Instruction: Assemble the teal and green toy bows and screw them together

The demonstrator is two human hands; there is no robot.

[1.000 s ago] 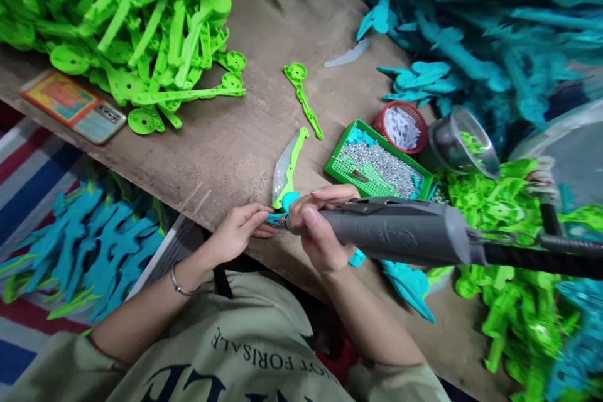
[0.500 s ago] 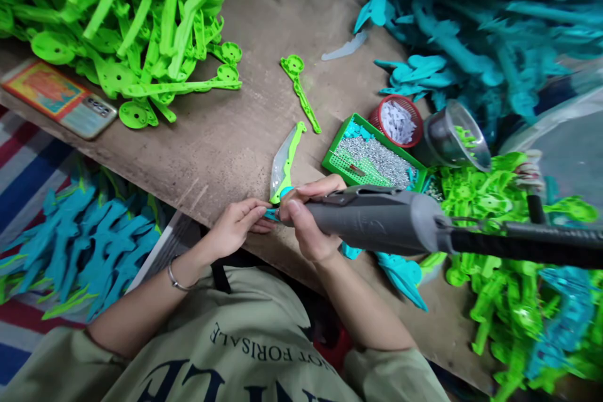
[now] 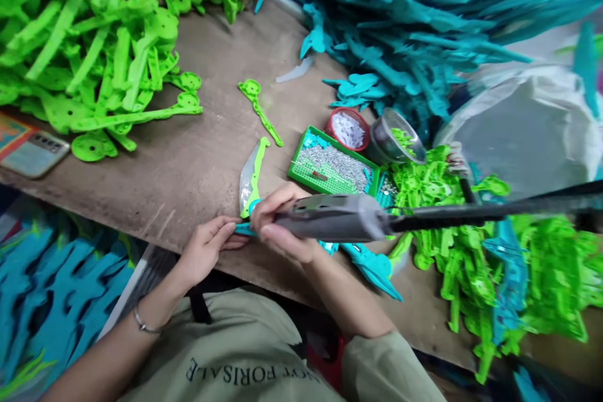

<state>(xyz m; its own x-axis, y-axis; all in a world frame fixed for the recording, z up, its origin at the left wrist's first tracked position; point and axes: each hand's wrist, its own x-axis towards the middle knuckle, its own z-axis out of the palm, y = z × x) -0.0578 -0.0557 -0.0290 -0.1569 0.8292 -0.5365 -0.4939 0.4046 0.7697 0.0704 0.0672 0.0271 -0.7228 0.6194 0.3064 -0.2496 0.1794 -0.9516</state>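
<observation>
My right hand (image 3: 281,221) is wrapped round the grey body of an electric screwdriver (image 3: 336,217), whose black cable runs off to the right. Its tip is hidden behind my fingers. At the table's front edge, my left hand (image 3: 210,245) pinches the end of a teal plastic part (image 3: 244,229). From this part a lime-green arm with a clear curved blade (image 3: 251,176) points away from me. Just beyond it lies a loose lime-green part (image 3: 259,112) with a round end.
A green basket (image 3: 294,169) of small metal screws stands near a red basket (image 3: 331,118) of whitish pieces and a clear cup (image 3: 409,119). Green parts (image 3: 70,50) pile up at left, teal parts (image 3: 400,19) at the back. A phone (image 3: 35,152) lies on the left edge.
The whole view has swung to the right, so everything appears further left. Both hands stay at the teal part, and the screwdriver is held at a slightly different angle.
</observation>
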